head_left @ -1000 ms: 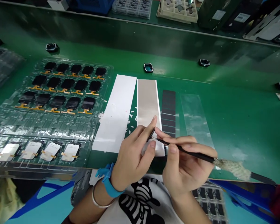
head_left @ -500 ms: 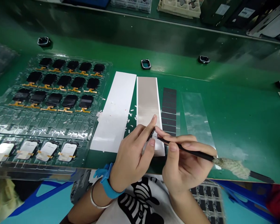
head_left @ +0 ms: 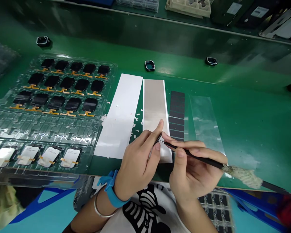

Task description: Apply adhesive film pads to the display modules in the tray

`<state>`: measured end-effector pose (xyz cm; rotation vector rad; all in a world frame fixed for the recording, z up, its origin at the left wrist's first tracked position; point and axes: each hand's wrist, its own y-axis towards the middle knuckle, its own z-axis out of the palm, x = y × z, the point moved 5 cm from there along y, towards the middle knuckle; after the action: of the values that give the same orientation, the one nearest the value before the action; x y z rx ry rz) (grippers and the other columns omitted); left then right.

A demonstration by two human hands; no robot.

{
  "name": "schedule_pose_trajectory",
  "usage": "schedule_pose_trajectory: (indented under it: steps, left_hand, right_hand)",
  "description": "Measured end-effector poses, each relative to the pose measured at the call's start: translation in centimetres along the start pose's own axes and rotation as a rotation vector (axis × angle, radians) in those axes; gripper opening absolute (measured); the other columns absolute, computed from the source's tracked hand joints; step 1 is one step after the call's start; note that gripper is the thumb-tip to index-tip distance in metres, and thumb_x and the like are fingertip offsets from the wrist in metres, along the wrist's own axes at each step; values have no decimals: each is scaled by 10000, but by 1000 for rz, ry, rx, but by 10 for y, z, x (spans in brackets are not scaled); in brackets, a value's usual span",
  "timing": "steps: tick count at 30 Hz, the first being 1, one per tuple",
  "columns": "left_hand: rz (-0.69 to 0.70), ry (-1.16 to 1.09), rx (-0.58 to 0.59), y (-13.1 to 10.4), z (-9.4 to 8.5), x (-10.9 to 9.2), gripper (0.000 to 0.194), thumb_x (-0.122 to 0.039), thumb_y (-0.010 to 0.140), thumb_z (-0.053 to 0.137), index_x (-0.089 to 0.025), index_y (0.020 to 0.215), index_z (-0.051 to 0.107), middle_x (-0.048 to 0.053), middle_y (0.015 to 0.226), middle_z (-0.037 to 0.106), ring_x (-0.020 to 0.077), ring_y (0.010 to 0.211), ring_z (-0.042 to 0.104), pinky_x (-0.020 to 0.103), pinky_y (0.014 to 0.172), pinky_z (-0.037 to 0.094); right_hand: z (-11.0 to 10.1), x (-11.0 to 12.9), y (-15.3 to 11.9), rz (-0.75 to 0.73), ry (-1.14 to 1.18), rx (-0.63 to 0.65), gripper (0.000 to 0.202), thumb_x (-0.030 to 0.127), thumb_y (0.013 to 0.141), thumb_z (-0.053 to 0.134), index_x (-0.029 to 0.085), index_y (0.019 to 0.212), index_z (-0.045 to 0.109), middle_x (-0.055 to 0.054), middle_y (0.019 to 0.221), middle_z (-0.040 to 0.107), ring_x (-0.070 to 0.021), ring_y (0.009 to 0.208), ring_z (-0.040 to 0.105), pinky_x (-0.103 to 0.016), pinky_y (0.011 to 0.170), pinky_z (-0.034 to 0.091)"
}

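Observation:
My left hand [head_left: 139,158] pinches a small dark-edged watch screen [head_left: 158,139] between thumb and fingers. Most of it is hidden, so I cannot see its whole face. My right hand [head_left: 195,168] grips black tweezers [head_left: 203,158], their rear part wrapped in pale material [head_left: 244,174]. Their thin metal tip touches or nearly touches the screen. Both hands are over the lower end of a beige strip with white edges [head_left: 154,100]. Right of the strip lies a sheet of dark rectangular pieces [head_left: 177,110].
At left, a clear tray [head_left: 50,124] holds rows of black watch screens [head_left: 67,83] and several white-backed ones [head_left: 71,157]. A white sheet [head_left: 118,113], scattered white scraps [head_left: 133,124] and a transparent film [head_left: 206,116] lie on the green table. Watch frames [head_left: 149,65] stand farther back.
The view has shifted very slightly. Both hands keep nearly the same pose, with the tweezers' tip still at the watch screen.

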<state>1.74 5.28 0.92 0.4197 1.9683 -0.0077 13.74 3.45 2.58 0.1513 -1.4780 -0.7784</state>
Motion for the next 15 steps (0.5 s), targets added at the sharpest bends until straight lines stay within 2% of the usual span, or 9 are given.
schedule_pose_trajectory:
  steps: [6,15]
  left_hand:
    - [-14,-13,-2,0,-1,0,496,-209,1027,334,-191,1523,333,47,957,567,152,814,525,276,692,435]
    - [-20,-13,9,0,-1,-1,509,-211,1018,330,-189,1526,326,49,941,559,162,809,531,285,696,450]
  right_hand:
    - [0,1,0,-21,31,23,380,-126,784,532,165,1027,494,-29,887,664,-198,881,727,-470,832,669]
    - [0,0,-1,12,-2,32,340,-92,801,549,180,1001,508,-19,877,669,-171,825,719,-454,822,667]
